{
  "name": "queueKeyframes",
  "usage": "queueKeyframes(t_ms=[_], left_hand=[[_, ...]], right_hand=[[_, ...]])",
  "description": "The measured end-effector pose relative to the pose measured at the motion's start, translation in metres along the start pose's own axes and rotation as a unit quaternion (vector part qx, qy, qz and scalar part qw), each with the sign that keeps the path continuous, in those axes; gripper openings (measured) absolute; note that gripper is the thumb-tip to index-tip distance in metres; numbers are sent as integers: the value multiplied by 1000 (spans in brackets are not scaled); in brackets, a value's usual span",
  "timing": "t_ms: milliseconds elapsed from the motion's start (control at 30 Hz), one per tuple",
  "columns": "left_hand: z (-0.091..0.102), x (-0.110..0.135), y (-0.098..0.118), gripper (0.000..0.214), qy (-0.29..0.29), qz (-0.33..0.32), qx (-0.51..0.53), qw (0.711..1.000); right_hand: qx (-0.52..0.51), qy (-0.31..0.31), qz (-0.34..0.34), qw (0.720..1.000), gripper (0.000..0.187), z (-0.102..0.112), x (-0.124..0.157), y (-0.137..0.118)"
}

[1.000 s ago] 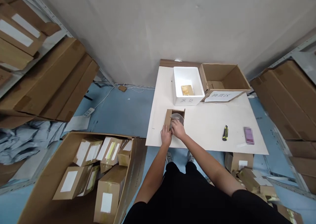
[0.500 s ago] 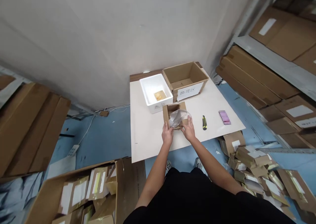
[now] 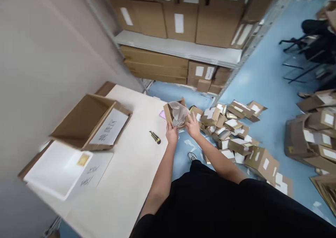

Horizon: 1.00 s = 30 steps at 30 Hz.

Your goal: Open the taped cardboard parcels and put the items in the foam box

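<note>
Between my two hands is a small open cardboard box (image 3: pixel 168 114), held past the table's right edge, over the floor. Crumpled translucent plastic wrapping (image 3: pixel 178 112) fills its inside. My left hand (image 3: pixel 172 133) grips the near left side of the box. On the right, my right hand (image 3: pixel 193 126) closes on the box's near right edge, its fingers against the wrapping. A yellow and black box cutter (image 3: pixel 155 137) lies on the white table (image 3: pixel 131 161), left of my left hand. Partly hidden behind the box is a pink-purple item (image 3: pixel 162 114) on the table.
A large open cardboard box (image 3: pixel 78 119) and a white foam box (image 3: pixel 57 168) with a small golden item (image 3: pixel 83 159) inside stand on the table. Discarded cartons (image 3: pixel 236 126) pile up on the blue floor to the right. A metal shelf (image 3: pixel 178 49) holds cardboard boxes ahead.
My view has swung to the right. Both hands have carried the small box off the table, out over the floor by the discarded cartons.
</note>
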<state>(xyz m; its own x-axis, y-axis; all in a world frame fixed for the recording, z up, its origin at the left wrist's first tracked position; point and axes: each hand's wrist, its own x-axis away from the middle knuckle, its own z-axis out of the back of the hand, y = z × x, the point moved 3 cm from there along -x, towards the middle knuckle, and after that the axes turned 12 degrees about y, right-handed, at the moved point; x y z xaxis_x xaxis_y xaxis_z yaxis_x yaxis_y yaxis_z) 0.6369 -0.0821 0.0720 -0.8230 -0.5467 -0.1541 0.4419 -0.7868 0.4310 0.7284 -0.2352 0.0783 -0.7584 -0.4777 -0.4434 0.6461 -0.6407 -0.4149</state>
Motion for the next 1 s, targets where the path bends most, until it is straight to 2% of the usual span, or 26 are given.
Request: queueKeyframes(t_ms=[100,233,333,433,533,667,833,933,1000], left_hand=[[-47,-21,86,23,-63,-77,13,995],[-95,-27,180,25,-113,-158,37,980],[-114,-25,228,32,-138,-225,49,963],[-114,-28,247,43,-105,-266,53,957],[-102,-35,237,48,-72,-253,53,963],[-76,-46,194,51,-34,-193,45,980],[-23,-43,113,54,24,-87,23,996],[15,-22,54,54,63,-8,5,998],[42,4,13,53,94,47,-6,994]], right_hand=[[59,38,-73,995,13,44,10,81],[139,83,-152,975,13,98,36,160],[194,83,-203,956,17,126,55,202],[209,74,-237,946,25,140,62,230],[177,71,-223,956,32,133,50,237],[79,42,-148,985,38,93,10,208],[-42,-3,-50,998,40,26,-33,130],[-102,-38,24,994,46,-9,-47,67],[-133,-61,73,987,49,-29,-50,17]])
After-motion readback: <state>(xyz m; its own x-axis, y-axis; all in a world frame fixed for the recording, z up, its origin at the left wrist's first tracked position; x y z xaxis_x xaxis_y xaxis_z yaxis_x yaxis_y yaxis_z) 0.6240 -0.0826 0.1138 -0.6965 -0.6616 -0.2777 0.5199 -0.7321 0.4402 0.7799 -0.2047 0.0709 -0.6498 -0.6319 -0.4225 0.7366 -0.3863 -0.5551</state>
